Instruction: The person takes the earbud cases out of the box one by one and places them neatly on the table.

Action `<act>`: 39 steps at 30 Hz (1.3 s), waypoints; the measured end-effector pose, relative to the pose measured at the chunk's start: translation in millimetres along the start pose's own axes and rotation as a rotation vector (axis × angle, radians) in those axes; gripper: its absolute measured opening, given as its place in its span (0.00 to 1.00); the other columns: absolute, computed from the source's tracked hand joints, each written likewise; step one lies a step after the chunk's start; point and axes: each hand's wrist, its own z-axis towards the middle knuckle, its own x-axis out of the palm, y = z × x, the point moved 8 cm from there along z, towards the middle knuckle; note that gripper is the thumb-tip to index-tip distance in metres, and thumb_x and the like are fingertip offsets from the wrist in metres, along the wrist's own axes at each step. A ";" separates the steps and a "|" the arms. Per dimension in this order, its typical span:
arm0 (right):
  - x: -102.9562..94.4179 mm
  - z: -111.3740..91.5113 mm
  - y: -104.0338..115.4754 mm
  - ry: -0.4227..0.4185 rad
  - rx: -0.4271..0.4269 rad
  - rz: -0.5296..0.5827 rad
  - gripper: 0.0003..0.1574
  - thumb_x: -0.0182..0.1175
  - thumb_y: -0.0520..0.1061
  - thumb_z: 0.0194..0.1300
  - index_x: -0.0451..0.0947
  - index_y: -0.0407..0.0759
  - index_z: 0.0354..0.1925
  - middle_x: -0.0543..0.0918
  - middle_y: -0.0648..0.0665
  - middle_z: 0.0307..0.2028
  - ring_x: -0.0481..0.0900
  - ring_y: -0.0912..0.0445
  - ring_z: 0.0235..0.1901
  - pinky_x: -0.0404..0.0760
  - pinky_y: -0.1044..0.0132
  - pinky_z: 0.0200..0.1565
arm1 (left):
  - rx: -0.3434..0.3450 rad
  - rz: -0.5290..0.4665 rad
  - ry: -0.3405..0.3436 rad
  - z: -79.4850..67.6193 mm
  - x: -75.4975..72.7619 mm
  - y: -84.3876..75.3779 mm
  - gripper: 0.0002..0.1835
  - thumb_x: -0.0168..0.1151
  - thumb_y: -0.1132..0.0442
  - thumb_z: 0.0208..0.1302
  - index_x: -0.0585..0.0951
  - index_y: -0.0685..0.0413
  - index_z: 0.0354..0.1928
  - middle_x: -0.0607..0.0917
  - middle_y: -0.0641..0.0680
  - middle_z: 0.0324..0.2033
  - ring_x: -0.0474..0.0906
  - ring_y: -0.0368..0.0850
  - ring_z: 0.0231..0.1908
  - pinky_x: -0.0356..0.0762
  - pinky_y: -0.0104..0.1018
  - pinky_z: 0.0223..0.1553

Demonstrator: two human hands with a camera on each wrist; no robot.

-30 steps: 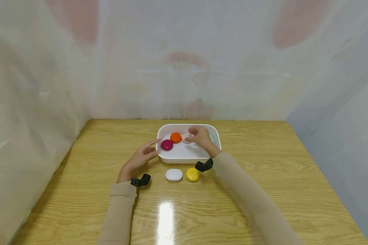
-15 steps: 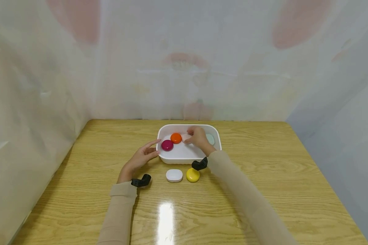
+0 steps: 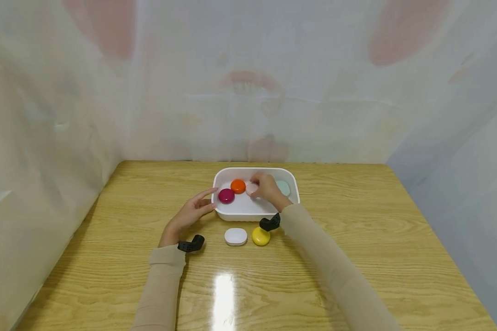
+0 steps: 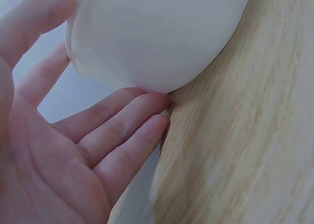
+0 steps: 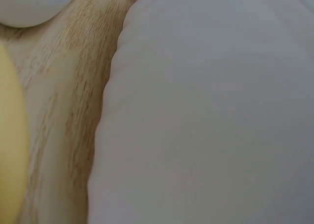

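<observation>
Hands, two. Left hand [image 3: 189, 214]: fingers extended, not curled, touching the left end of a white bin [image 3: 244, 217]. Right hand [image 3: 269, 188]: inside the bin, thumb and fingers pinching a pale pink disc [image 3: 251, 189].

Bin contents: the pale pink disc, at centre; orange disc [image 3: 238, 186], just left of it; crimson disc [image 3: 226, 196], farther left and nearer; pale green disc [image 3: 283, 188], right end.

On the desk [image 3: 356, 207], near side of the bin: white oval piece [image 3: 235, 236], left; yellow disc [image 3: 260, 237], right, just beside it.
</observation>
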 end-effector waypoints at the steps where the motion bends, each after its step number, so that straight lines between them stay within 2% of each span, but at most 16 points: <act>1: 0.1 -0.1 -0.1 0.002 0.001 0.003 0.29 0.72 0.37 0.52 0.79 0.38 0.53 0.82 0.41 0.53 0.76 0.47 0.52 0.74 0.58 0.64 | -0.003 -0.007 0.000 0.2 0.1 -0.2 0.34 0.58 0.45 0.67 0.61 0.38 0.73 0.72 0.64 0.65 0.73 0.54 0.62 0.68 0.56 0.66; 5: -1.7 -1.4 -0.2 -0.004 -0.006 0.022 0.28 0.73 0.39 0.52 0.78 0.38 0.53 0.82 0.41 0.53 0.76 0.48 0.52 0.75 0.57 0.64 | -0.031 -0.045 0.003 0.8 0.4 0.6 0.33 0.59 0.46 0.66 0.62 0.35 0.72 0.72 0.63 0.66 0.71 0.57 0.64 0.65 0.57 0.68; 10: -6.5 -6.2 2.0 -0.028 -0.027 0.060 0.27 0.72 0.41 0.53 0.78 0.39 0.52 0.82 0.41 0.53 0.76 0.48 0.51 0.76 0.57 0.63 | -0.031 -0.044 0.008 0.3 0.6 1.5 0.32 0.58 0.49 0.68 0.62 0.35 0.72 0.71 0.64 0.66 0.70 0.59 0.64 0.64 0.58 0.69; 19: -20.9 -26.1 14.2 -0.097 -0.164 0.161 0.28 0.72 0.38 0.52 0.78 0.34 0.52 0.83 0.36 0.51 0.80 0.44 0.52 0.79 0.54 0.59 | -0.032 -0.047 -0.001 0.1 -1.2 3.4 0.31 0.58 0.48 0.68 0.63 0.33 0.71 0.71 0.63 0.66 0.69 0.59 0.65 0.64 0.58 0.69; 31: -44.8 -77.0 17.1 -0.157 -0.320 0.332 0.29 0.72 0.35 0.51 0.77 0.31 0.52 0.81 0.32 0.53 0.80 0.41 0.52 0.79 0.52 0.58 | -0.026 -0.062 0.000 0.7 -3.6 5.0 0.31 0.58 0.48 0.67 0.63 0.33 0.71 0.71 0.63 0.66 0.69 0.59 0.65 0.64 0.57 0.69; 39: -45.4 -111.5 4.7 -0.118 -0.335 0.420 0.30 0.73 0.34 0.50 0.78 0.32 0.53 0.81 0.32 0.53 0.79 0.42 0.53 0.79 0.53 0.59 | -0.033 -0.067 0.007 1.9 -2.9 5.5 0.32 0.58 0.48 0.67 0.62 0.33 0.72 0.72 0.63 0.66 0.69 0.59 0.65 0.63 0.58 0.69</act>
